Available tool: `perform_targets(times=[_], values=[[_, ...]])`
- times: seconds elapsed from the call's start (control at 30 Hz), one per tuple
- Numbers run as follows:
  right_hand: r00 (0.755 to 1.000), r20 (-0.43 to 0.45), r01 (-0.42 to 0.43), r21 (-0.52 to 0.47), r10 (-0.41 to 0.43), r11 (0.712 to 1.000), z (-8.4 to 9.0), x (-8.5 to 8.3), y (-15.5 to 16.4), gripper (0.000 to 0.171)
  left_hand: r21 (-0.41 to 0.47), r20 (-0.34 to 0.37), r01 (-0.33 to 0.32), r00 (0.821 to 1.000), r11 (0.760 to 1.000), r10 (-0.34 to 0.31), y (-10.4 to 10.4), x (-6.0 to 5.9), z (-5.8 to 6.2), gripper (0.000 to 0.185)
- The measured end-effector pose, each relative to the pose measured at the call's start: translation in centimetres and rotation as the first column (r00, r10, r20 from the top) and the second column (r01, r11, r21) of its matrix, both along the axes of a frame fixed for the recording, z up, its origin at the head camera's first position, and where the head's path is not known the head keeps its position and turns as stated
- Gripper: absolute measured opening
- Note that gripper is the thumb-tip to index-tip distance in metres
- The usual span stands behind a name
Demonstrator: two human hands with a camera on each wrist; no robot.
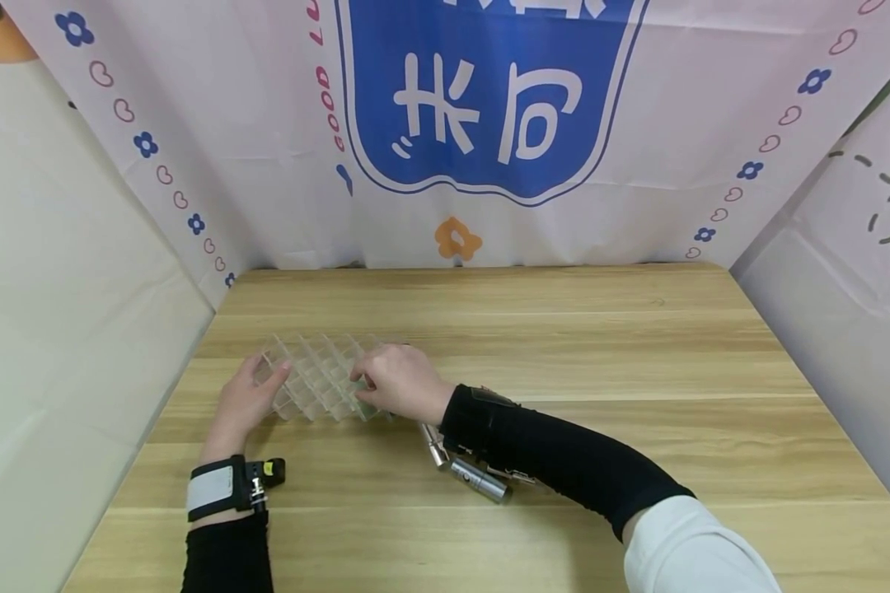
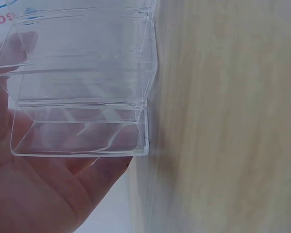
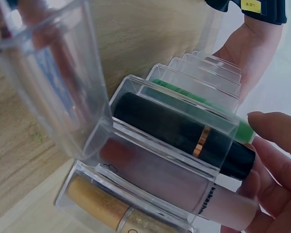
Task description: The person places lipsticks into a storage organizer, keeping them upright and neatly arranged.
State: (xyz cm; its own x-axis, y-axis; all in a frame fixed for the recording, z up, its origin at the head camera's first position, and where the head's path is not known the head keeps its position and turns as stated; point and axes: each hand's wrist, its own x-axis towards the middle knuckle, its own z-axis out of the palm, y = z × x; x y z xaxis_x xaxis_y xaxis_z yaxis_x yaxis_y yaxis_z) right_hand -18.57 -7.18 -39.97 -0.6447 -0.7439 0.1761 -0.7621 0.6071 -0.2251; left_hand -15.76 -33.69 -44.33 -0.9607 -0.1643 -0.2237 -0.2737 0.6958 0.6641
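A clear plastic grid organizer [image 1: 315, 379] lies on the wooden table [image 1: 601, 371]. My left hand [image 1: 248, 399] rests flat against its left side, the palm [image 2: 43, 194] pressed to the clear cells [image 2: 82, 87]. My right hand [image 1: 400, 380] curls over the organizer's right edge. In the right wrist view the cells [image 3: 184, 82] hold a black lipstick with a gold band [image 3: 184, 133], a pink tube [image 3: 184, 182], a gold glitter tube [image 3: 106, 208] and a green one [image 3: 203, 104]. My right fingers [image 3: 276, 145] curl round the pink tube's cap end.
Two silver tubes [image 1: 478, 482] lie on the table under my right forearm. Printed cloth walls close in the table at the back and on both sides. Bare wood stretches to the right of the organizer.
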Motion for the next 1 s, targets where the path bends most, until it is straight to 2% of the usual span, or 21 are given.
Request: perform_targets(times=[0.4, 0.73, 1.0], values=[[0.999, 0.031, 0.019, -0.066, -0.017, 0.998, 0.4, -0.1, 0.9, 0.017, 0.009, 0.018, 0.009, 1.000, 1.000, -0.009, 0.0, 0.0, 0.2, 0.094], [0.989, 0.149, 0.046, -0.155, -0.023, 0.987, 1.6, -0.1, 2.6, 0.019, 0.010, 0.011, 0.007, 1.000, 1.000, -0.007, -0.1, 0.1, 0.1, 0.093], [0.955, 0.295, 0.112, -0.245, -0.036, 0.963, 1.6, -0.6, 4.6, 0.014, 0.016, 0.006, 0.009, 1.000, 1.000, -0.009, -0.1, -0.1, -0.1, 0.096]])
